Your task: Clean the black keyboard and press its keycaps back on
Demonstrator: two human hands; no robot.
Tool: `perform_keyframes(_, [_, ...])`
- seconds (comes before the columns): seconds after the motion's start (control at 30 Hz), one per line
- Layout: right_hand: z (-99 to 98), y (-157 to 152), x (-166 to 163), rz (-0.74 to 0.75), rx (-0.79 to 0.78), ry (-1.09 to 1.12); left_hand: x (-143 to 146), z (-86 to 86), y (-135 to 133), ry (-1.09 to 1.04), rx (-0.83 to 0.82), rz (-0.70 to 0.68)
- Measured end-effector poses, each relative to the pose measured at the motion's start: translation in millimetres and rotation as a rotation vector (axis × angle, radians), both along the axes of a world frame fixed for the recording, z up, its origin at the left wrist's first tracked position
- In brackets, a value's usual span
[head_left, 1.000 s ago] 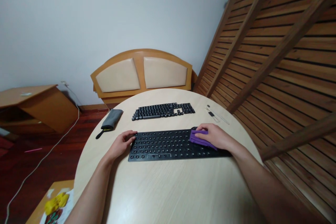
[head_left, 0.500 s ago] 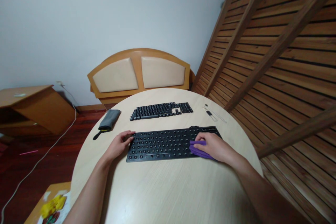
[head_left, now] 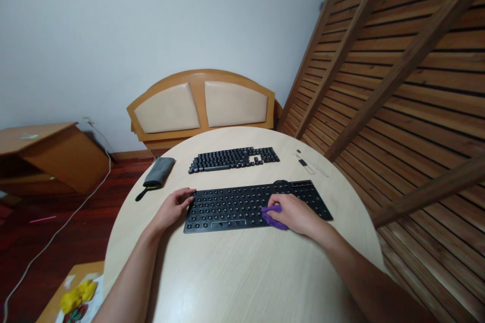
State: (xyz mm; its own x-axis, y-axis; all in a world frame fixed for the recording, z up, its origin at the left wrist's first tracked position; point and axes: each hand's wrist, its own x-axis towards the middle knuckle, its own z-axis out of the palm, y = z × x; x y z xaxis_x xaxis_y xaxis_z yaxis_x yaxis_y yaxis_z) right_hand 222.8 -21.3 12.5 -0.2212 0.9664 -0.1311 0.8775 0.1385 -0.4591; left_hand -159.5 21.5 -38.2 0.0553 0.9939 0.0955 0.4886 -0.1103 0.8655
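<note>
Cloth (head_left: 272,216) moved L, in R hand (head_left: 291,210), on kbd (head_left: 231,205)

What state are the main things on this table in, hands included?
Keyboard base: flat, uncapped
Keycaps: detached, arranged in rows
Purple cloth: bunched, on keyboard base
Right hand: closed on purple cloth
Left hand: touching keyboard base
Gray pouch: lying down, closure unclear
Wire keycap puller: lying flat

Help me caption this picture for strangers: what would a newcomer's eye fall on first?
Probably the purple cloth in the right hand, on a keyless black keyboard. Beyond it, black keycaps lie in rows on the round table. A big slatted wooden panel fills the right side of the view.
</note>
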Motion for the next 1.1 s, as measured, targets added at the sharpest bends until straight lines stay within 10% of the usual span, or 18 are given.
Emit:
perform_keyframes(0.4, [26.0,5.4,-32.2,0.209,0.075,-0.412,44.7,7.5,-24.7,0.506,0.324,-0.184])
perform_keyframes(0.87, [29.3,-6.7,38.8,0.107,0.038,-0.144,75.3,2.0,-35.7,0.783,0.326,-0.363])
perform_keyframes(1.1, [18.8,-12.5,12.6,0.255,0.142,-0.027,75.7,0.0,-36.2,0.772,0.335,-0.364])
